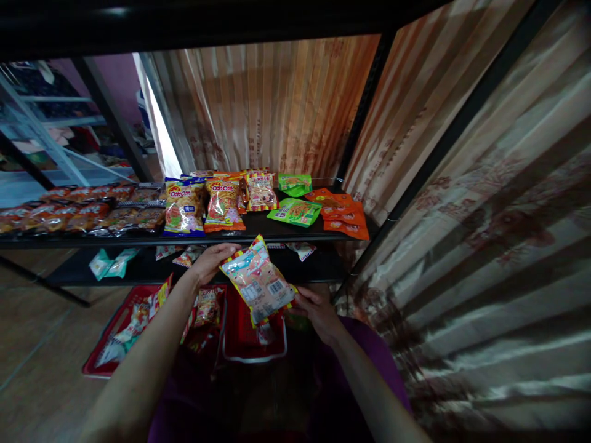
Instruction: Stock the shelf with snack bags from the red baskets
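- Between both hands in the head view, on the near side of the shelves, a yellow-edged snack bag (261, 286) was held up tilted, its barcode toward the camera.
- The left hand (213, 263) grasped the bag's far left part; the right hand (318, 312) gripped its near right corner, fingers partly hidden beneath it.
- On the upper shelf (295, 235), groups were already laid out: brown wrapped packs (87, 212) at the left, a blue-edged bag (183, 209) and an orange bag (225, 206) mid-shelf, pink bags (261, 192) just right of them, then green pouches (298, 211) and orange packets (344, 213).
- On the lower shelf (152, 267), teal packs (114, 264) lay at the left, a few striped packs (302, 250) farther right.
- Below, the left red basket (90, 368) held several packs; the right red basket (255, 359) showed a small item too dark to identify.
- Progress looked partial: the upper shelf carried neat groups, while the held bag and the baskets' contents seemed to be what was left.
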The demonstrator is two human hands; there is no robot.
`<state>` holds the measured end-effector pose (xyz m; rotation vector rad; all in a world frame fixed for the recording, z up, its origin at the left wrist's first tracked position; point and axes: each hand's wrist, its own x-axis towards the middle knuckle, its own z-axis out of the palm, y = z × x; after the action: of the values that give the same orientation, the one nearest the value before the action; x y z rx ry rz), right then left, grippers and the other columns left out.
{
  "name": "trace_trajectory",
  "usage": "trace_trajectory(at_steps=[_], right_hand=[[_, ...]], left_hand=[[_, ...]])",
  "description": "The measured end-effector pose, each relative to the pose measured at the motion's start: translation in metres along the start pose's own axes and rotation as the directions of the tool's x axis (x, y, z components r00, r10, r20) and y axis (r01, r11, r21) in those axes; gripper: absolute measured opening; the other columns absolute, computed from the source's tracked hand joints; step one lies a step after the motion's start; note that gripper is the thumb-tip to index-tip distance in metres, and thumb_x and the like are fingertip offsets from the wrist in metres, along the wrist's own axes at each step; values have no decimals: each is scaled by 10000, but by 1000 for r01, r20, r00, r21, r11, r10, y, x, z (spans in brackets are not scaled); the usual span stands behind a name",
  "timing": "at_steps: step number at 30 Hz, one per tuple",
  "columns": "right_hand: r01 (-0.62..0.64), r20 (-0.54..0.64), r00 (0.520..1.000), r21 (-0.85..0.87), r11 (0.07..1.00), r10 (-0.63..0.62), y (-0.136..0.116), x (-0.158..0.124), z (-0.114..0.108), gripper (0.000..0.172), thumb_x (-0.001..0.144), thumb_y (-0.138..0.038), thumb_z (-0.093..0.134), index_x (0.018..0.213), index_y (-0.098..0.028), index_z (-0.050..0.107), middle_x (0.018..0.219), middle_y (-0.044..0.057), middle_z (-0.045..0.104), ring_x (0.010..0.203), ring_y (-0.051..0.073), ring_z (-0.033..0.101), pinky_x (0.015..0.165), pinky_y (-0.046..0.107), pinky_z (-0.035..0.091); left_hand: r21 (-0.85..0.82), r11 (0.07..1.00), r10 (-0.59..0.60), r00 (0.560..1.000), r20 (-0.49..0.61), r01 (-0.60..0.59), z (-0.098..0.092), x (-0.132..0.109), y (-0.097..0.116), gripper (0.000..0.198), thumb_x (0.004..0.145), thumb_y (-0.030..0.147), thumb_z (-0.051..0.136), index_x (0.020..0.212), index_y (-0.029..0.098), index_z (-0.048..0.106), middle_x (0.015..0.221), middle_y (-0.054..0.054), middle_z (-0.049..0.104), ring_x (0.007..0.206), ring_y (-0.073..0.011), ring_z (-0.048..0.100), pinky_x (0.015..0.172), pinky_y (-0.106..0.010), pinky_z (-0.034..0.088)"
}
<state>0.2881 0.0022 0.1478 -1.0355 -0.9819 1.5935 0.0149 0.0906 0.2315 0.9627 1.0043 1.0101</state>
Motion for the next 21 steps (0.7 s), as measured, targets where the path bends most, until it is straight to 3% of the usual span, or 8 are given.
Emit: trace_trajectory(at_steps=[4,7,14,21], right_hand=[[1,-4,1000,-37,999,-1,1,-2,-2,382,727,-434,696,1045,-222,694,1055,51,693,908,194,647,748,320,542],[-5,-8,1000,-28,1000,5,2,-3,-3,370,712,-431,709,1020,-226,703,1020,44,701,895,190,650,739,312,539],[-1,-56,998,62,998,4,1,-4,-1,416,640,-459,759,969,-208,717,937,47,715,853,182,648,745,313,525],[-16,-27,999,112,994,19,1,-6,-5,385,651,-438,759,958,-210,716,952,45,715,829,168,654,736,304,518]], left_hand=[[186,983,-12,999,39,4,3,2,5,277,563,285,812,787,140,739,767,-77,729,654,-154,628,653,-245,455],[263,965,19,1000,-6,-17,10,3,3,206,540,289,812,664,147,730,649,-48,708,565,-145,595,586,-239,432],[197,975,131,979,-156,-99,24,5,-6,243,551,381,776,580,155,694,510,6,633,431,-101,492,472,-217,353],[165,983,102,985,-140,-78,32,2,7,235,503,346,796,572,145,695,538,-22,653,461,-125,528,499,-239,369]])
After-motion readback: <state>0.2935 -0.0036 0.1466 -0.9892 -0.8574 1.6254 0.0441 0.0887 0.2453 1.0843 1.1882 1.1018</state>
